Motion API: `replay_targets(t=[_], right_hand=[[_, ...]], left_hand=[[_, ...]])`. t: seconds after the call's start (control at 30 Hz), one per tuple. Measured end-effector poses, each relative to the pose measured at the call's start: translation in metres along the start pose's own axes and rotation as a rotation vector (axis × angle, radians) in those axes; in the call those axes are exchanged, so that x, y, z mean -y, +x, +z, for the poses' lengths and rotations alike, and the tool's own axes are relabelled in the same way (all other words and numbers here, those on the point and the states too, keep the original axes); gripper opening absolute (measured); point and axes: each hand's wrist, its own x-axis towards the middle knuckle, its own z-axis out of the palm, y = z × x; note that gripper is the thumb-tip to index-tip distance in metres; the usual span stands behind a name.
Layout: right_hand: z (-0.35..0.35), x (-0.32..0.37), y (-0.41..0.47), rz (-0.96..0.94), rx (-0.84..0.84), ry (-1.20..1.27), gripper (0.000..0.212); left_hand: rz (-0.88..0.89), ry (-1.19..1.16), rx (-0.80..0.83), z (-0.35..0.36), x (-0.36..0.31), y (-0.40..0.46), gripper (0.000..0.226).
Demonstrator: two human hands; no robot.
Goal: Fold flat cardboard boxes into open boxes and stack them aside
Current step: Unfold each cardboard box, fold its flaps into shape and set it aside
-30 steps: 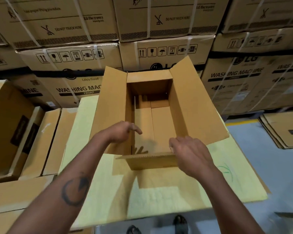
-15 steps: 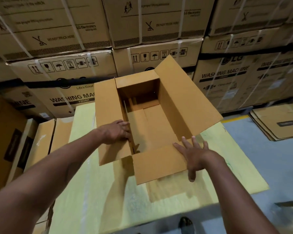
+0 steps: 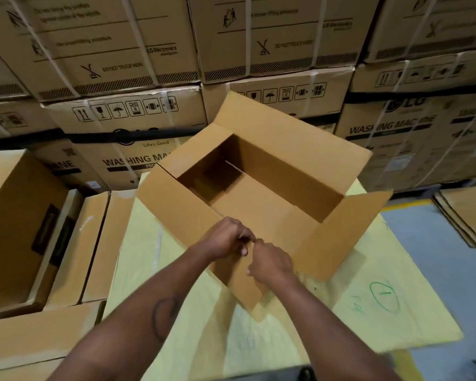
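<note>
An open brown cardboard box (image 3: 286, 166) stands on the yellow-green table top (image 3: 368, 312), turned so one corner points toward me. Its four top flaps spread outward. My left hand (image 3: 226, 240) grips the near flap at the box's near corner, fingers curled over its edge. My right hand (image 3: 270, 264) is right beside it, fingers curled on the same near flap (image 3: 239, 287), which hangs down over the table. The two hands nearly touch. The box's inside shows only its folded bottom flaps.
A wall of strapped washing-machine cartons (image 3: 259, 50) rises behind the table. Open brown boxes (image 3: 25, 229) stand to the left. Flat cardboard sheets (image 3: 467, 213) lie on the blue-grey floor at the right.
The box has turned clockwise, its near corner now toward me. My right hand moved left from flat on the near flap to beside my left hand; both now grip at the corner.
</note>
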Motion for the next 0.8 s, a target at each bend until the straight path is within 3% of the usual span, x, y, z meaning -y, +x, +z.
replay_targets(t=[0.13, 0.23, 0.37, 0.47, 0.53, 0.6, 0.7, 0.8], right_hand=[[-0.008, -0.031, 0.011, -0.012, -0.077, -0.109, 0.044], [-0.030, -0.070, 0.020, 0.018, -0.144, -0.182, 0.031], [-0.062, -0.115, 0.033, 0.041, -0.115, -0.288, 0.039], [-0.066, -0.116, 0.044, -0.045, -0.083, -0.329, 0.037], [-0.055, -0.098, 0.049, -0.159, -0.009, -0.230, 0.035], [-0.038, -0.069, 0.051, -0.242, 0.017, -0.121, 0.050], [-0.016, -0.036, 0.049, -0.360, -0.160, -0.157, 0.051], [-0.013, -0.049, 0.058, -0.476, -0.168, -0.148, 0.054]], left_hand=[[-0.008, 0.085, 0.006, -0.021, 0.016, -0.004, 0.039], [-0.252, 0.299, 0.093, -0.048, 0.055, -0.014, 0.057], [-0.497, 0.360, 0.279, -0.064, 0.067, -0.026, 0.036], [-0.497, 0.337, 0.222, -0.044, 0.039, -0.023, 0.027], [-0.524, 0.370, 0.162, -0.035, 0.025, -0.024, 0.025], [-0.565, 0.361, 0.132, -0.029, 0.012, -0.026, 0.033], [-0.575, 0.394, 0.100, -0.016, -0.014, -0.025, 0.046], [-0.552, 0.290, 0.099, -0.011, -0.025, -0.032, 0.061]])
